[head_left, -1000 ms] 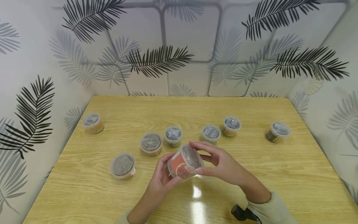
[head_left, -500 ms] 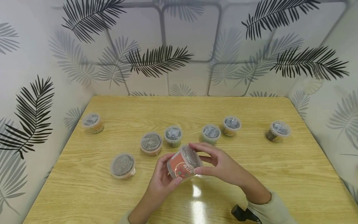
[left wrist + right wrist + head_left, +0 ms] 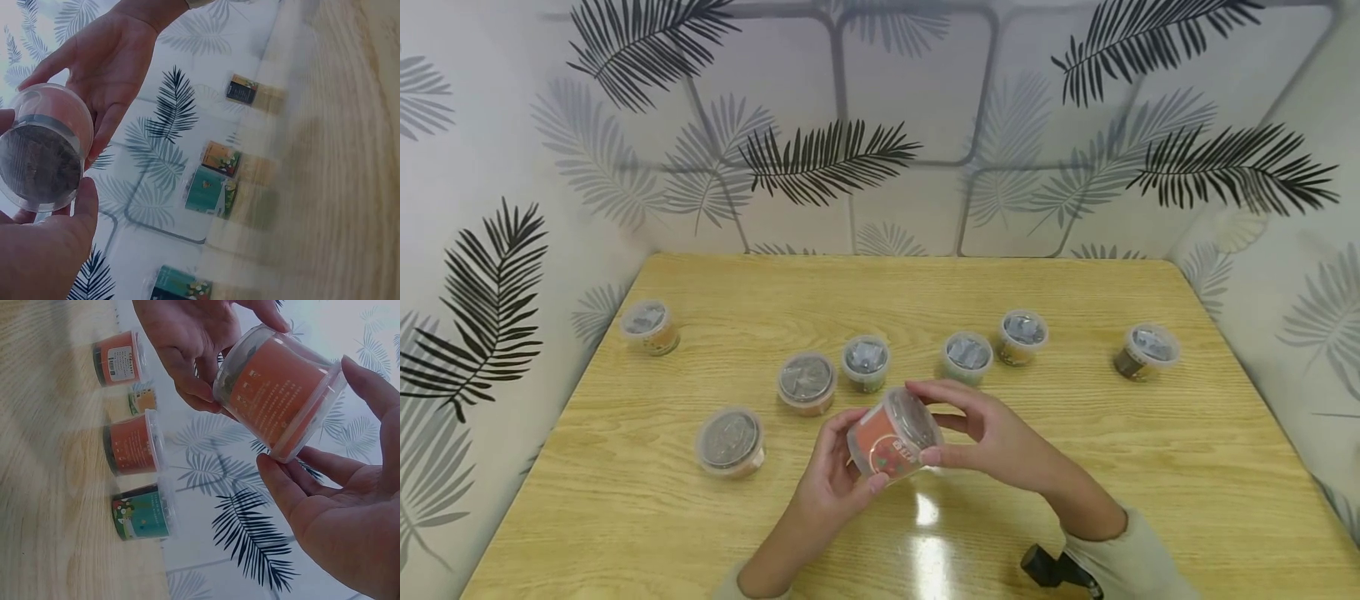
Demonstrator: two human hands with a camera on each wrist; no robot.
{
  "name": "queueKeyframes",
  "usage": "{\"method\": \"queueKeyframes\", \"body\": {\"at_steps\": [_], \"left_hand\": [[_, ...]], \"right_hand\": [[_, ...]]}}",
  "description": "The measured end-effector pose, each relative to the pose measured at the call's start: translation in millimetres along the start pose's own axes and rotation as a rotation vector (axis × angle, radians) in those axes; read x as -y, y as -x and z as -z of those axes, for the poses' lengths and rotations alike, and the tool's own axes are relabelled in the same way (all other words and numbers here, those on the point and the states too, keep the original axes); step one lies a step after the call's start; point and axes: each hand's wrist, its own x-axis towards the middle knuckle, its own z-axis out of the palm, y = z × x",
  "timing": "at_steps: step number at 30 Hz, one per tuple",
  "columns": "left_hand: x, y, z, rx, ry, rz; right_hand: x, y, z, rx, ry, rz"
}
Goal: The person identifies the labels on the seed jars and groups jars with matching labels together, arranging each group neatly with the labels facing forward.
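Both hands hold up a clear plastic tub (image 3: pixel 883 442) with a red-orange label and a translucent lid. It tilts with the lid towards the upper right. My left hand (image 3: pixel 831 483) grips its lower part, thumb across the front of the label. My right hand (image 3: pixel 1000 442) pinches the lid's rim between thumb and fingers. Through the lid, dark contents (image 3: pixel 40 165) show in the left wrist view. The right wrist view shows pale print on the label (image 3: pixel 269 390). Just beyond the hands stand a green-sided small tub (image 3: pixel 967 358) and another small tub (image 3: pixel 865 362).
Two wider tubs (image 3: pixel 728 442) (image 3: pixel 807 383) stand to the left on the wooden table (image 3: pixel 625 533). Smaller tubs stand far left (image 3: pixel 649 329), back right (image 3: pixel 1022 336) and far right (image 3: pixel 1146 352). A black device (image 3: pixel 1052 571) sits by the right sleeve. A leaf-patterned wall (image 3: pixel 910 208) closes off the back.
The tub has turned very slightly in the hands, so more of the label's print faces the head camera. Both hands keep their hold, and the other tubs stay put.
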Motion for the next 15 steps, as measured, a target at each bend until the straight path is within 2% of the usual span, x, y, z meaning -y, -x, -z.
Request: {"method": "queueKeyframes", "body": {"at_steps": [4,7,10,15], "left_hand": [[-5.4,0.0,8.1,0.013,-0.141,-0.015],[-13.1,1.4,19.1,-0.010,-0.290,-0.041],[-24.1,6.6,34.7,-0.079,-0.451,-0.065],[-42.1,23.3,68.0,-0.199,-0.843,-0.040]], "right_hand": [[2,-3.8,5,-0.005,0.018,0.001],[4,-6.9,13,-0.026,0.045,-0.022],[9,-11.0,23,-0.042,0.093,-0.061],[16,-20.9,47,-0.044,0.174,-0.089]]}}
